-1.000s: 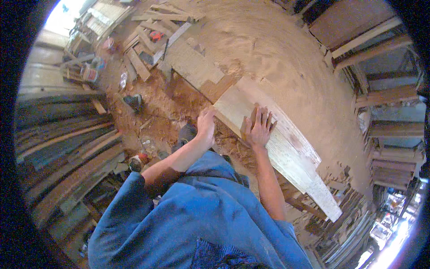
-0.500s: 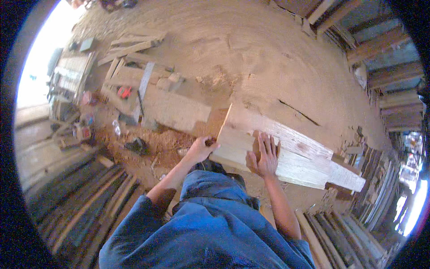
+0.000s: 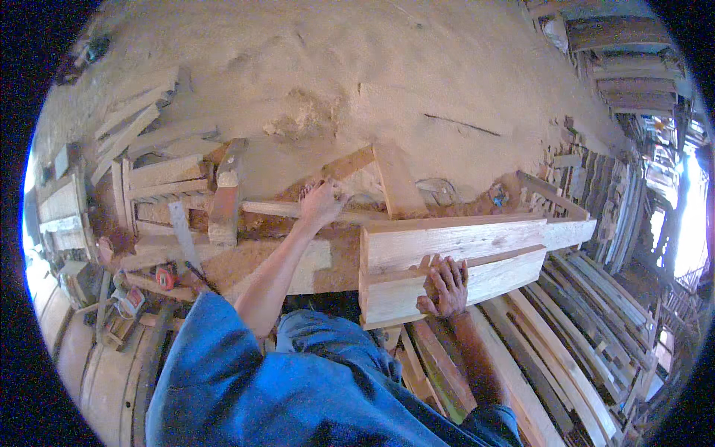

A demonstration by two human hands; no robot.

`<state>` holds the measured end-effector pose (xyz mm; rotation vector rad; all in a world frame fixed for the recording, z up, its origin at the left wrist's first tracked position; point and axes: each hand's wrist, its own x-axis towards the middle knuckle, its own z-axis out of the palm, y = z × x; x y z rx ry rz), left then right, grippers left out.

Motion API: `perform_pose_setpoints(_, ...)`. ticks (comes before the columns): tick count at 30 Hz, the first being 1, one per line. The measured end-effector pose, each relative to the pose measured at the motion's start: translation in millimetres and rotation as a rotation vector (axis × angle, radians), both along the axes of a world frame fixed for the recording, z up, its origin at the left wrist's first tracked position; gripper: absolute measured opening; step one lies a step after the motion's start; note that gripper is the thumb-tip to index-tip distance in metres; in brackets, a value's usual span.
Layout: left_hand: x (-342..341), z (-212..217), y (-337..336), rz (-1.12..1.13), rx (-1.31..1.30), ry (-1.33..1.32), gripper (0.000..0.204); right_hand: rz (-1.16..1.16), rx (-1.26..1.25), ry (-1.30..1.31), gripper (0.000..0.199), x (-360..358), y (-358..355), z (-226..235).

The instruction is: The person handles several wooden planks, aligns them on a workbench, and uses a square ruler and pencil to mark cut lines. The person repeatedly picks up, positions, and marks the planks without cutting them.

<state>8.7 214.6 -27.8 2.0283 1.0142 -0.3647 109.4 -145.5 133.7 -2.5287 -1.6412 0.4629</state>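
Two pale planks, an upper plank (image 3: 454, 242) and a lower plank (image 3: 499, 277), lie together to the right in front of me, their squared ends facing left. My right hand (image 3: 447, 287) rests on the lower plank with fingers spread, near its middle. Stretched out past the bench, my left hand (image 3: 324, 203) is at the near end of a short wooden piece (image 3: 351, 162). Its thumb and fingers look apart, though the fingertips are partly hidden and blurred. A second short board (image 3: 398, 181) leans beside that piece.
A long wooden beam (image 3: 313, 266) runs left of the planks. On the left lie a metal square (image 3: 181, 235), a red tape measure (image 3: 165, 277) and a wooden block (image 3: 225, 197). Stacked timber (image 3: 566, 350) fills the lower right. Sawdust (image 3: 298, 59) covers the ground beyond.
My left hand has left the plank's end and reached forward beyond the bench. The planks now show tilted toward me, with my right hand still on them. The view has shifted.
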Motion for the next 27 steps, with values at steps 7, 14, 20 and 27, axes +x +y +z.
perform_pose_setpoints(7, 80, -175, -65, -0.226, -0.689, -0.118, 0.035, -0.004, -0.018, 0.006, 0.072, 2, -4, -6)
perform_pose_setpoints(14, 113, -241, -141, -0.18, -0.764, 0.117, 0.042, 0.029, -0.002, 0.002, 0.077, 6, -6, -8)
perform_pose_setpoints(20, 124, -264, -173, -0.167, -0.798, 0.195, 0.048, 0.035, 0.03, -0.004, 0.071, 7, -10, -11)
perform_pose_setpoints(27, 133, -260, -180, -0.149, -0.791, 0.208, 0.057, 0.019, 0.008, 0.014, 0.071, 6, -9, -11)
